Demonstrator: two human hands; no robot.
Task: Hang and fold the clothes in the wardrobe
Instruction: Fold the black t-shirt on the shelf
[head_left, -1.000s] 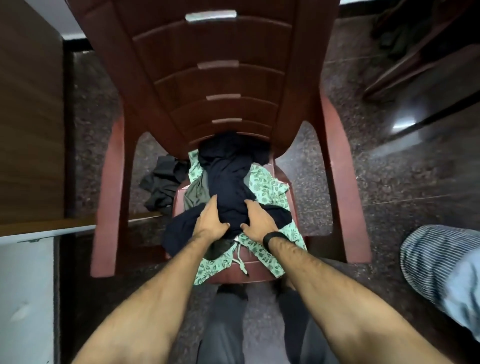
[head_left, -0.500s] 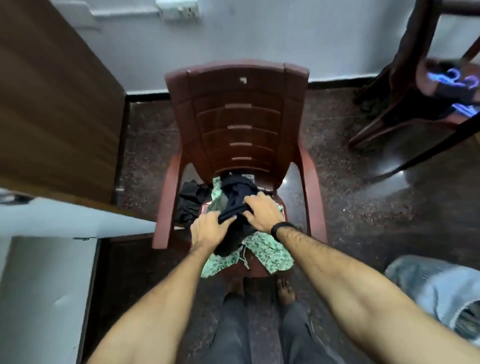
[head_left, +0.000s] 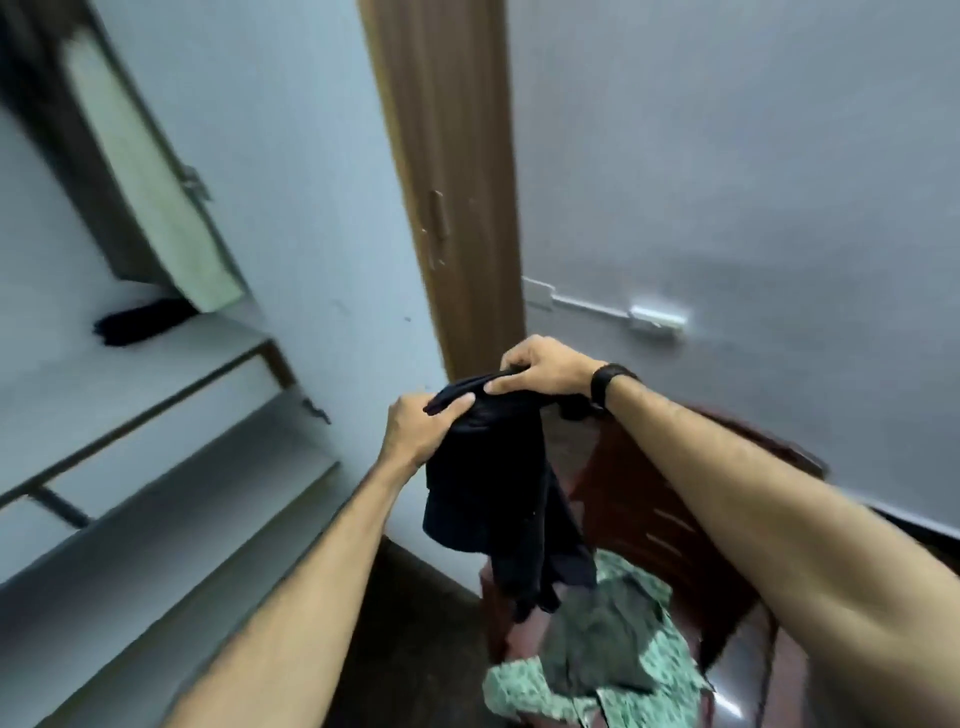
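A dark navy garment (head_left: 488, 499) hangs in the air above the brown plastic chair (head_left: 654, 514). My left hand (head_left: 415, 431) grips its upper left edge and my right hand (head_left: 545, 370), with a black band on the wrist, pinches its top. On the chair seat lie a green patterned garment (head_left: 660, 670) and a grey-green one (head_left: 602, 644). The open wardrobe (head_left: 156, 405) with pale shelves is at the left. A dark folded item (head_left: 140, 322) lies on its upper shelf.
A brown wardrobe door (head_left: 447, 182) stands open at centre, edge-on. Behind it is a pale wall with a cable conduit and socket (head_left: 654, 318). Dark floor (head_left: 415, 623) shows between the wardrobe and the chair.
Both hands have lifted the dark garment off the chair pile and raised it. The view has swung up and left toward the wardrobe.
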